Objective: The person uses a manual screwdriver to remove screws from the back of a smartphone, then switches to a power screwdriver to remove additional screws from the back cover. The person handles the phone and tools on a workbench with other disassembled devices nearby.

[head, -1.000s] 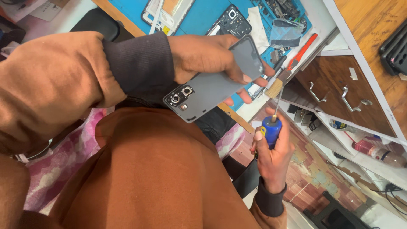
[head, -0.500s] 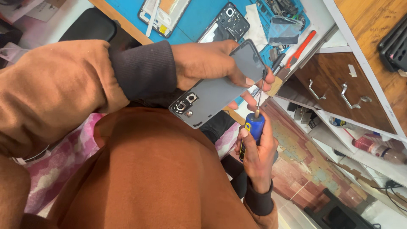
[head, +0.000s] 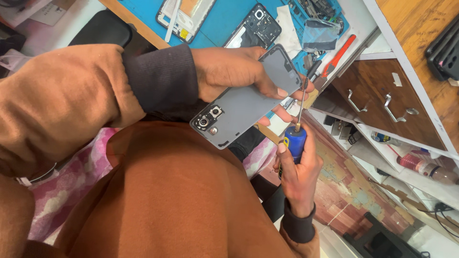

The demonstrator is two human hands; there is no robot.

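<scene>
The grey phone back cover (head: 248, 102) is held up in the air, above the person's lap and just in front of the edge of the surface (head: 138, 21). Its camera cut-outs (head: 209, 118) point toward the body, and the other end is tilted up and away. The left hand (head: 234, 71) lies over the upper long edge with its fingers (head: 287, 91) closed around the far end, so the cover is gripped between thumb and fingers. I judge the cover to be thin, light and a little flexible; it looks smooth and may slip, and it could crack if it is bent, so holding it by the edges, as here, seems the safe way.

The right hand (head: 299, 174) is closed around the blue handle of a small screwdriver (head: 293, 141). The thin shaft goes upward, and its tip (head: 305, 88) is at the far edge of the cover, beside the left fingertips. I cannot tell if the tip touches the cover.

On the blue mat (head: 224, 19) of the surface lie an opened phone body (head: 256, 26), a phone frame (head: 184, 16) and a red-handled tool (head: 338, 55). To the right stand wooden drawers (head: 377, 102) with metal handles.
</scene>
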